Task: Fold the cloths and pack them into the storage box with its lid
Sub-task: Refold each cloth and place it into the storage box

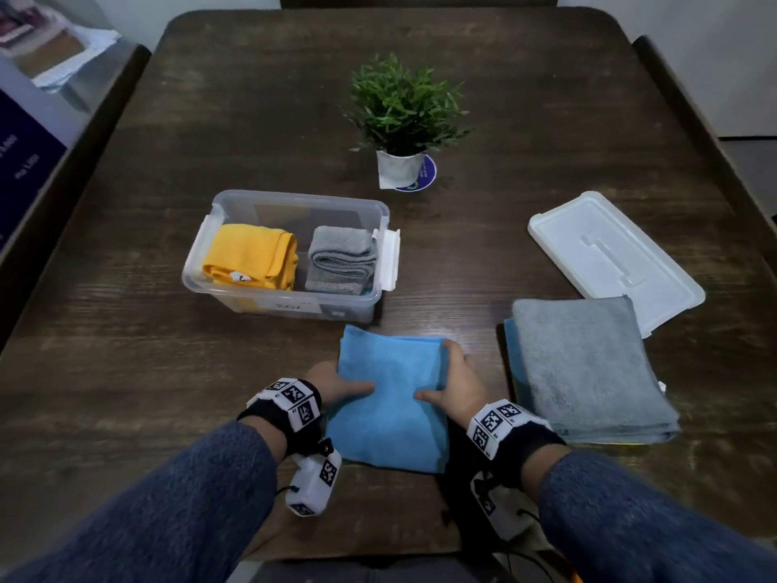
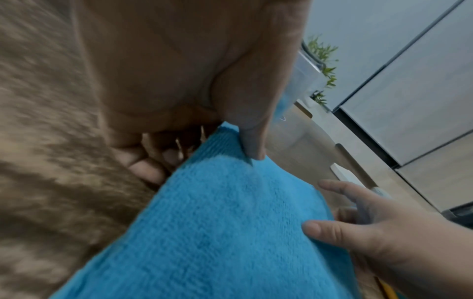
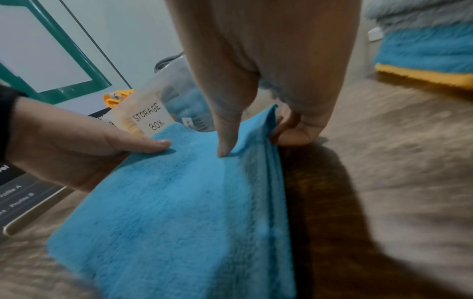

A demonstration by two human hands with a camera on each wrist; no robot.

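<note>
A folded blue cloth (image 1: 391, 397) lies on the table near its front edge, just in front of the clear storage box (image 1: 302, 198). My left hand (image 1: 344, 387) pinches its left edge, thumb on top (image 2: 253, 141) and fingers curled beneath. My right hand (image 1: 452, 382) pinches the right edge the same way, thumb (image 3: 225, 129) pressed onto the cloth (image 3: 179, 202). Inside the box a folded yellow cloth (image 1: 252, 256) lies on the left and a folded grey cloth (image 1: 342, 260) on the right. The white lid (image 1: 614, 254) lies flat at the right.
A stack of cloths with a grey one on top (image 1: 584, 363) sits right of my hands, partly over the lid's near corner; blue and yellow layers (image 3: 424, 50) show beneath. A small potted plant (image 1: 403, 119) stands behind the box. Chairs flank the wooden table (image 1: 126, 351).
</note>
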